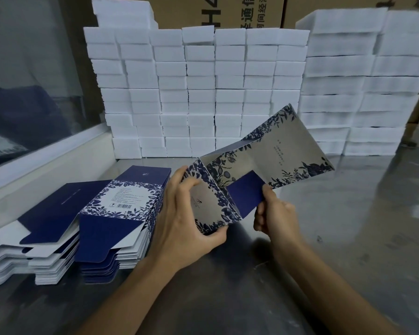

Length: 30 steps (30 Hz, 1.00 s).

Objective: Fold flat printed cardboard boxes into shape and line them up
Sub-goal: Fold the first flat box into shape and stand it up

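Both hands grip one printed box (257, 165): left hand (186, 213) its end, right hand (273, 211) its flap

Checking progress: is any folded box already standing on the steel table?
No: only flat blue-and-white printed cardboard stacks lie there; both hands hold one half-opened box.
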Available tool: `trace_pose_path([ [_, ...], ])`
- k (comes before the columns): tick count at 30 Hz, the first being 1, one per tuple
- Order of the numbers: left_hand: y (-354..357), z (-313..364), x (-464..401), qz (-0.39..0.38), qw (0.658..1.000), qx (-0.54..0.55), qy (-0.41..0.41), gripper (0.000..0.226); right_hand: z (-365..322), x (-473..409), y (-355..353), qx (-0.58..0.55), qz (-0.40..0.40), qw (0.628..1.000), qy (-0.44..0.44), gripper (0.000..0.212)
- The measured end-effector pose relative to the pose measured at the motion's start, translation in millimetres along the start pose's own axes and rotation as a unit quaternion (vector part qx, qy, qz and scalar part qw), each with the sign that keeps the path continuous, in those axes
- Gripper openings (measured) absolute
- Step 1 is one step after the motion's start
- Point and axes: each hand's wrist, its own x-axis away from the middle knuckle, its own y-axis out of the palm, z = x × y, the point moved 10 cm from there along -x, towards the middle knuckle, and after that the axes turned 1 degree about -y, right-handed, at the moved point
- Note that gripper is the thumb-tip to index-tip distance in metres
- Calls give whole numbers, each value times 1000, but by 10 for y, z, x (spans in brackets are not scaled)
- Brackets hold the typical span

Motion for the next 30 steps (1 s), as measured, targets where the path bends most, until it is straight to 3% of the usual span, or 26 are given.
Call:
trace_pose_path([
  [10, 10, 62, -7, -24, 999, 14, 30, 101, 10, -49, -165, -12, 20, 999, 30, 60],
  [14, -36, -31, 1, 5, 999, 32, -13, 104, -29, -15, -85, -10, 18, 1000, 2, 53],
  [21, 40, -279, 61, -1, 987, 114, -113, 101, -85, 60, 184, 3, -65, 997, -48, 37],
  [25, 67, -349, 70, 1, 971, 184, -154, 85, -76, 51, 198, -9, -74, 997, -35, 58],
  [30, 76, -115, 33, -36, 974, 204, -95, 82, -170, 66, 215, 7, -87, 994, -73, 68],
])
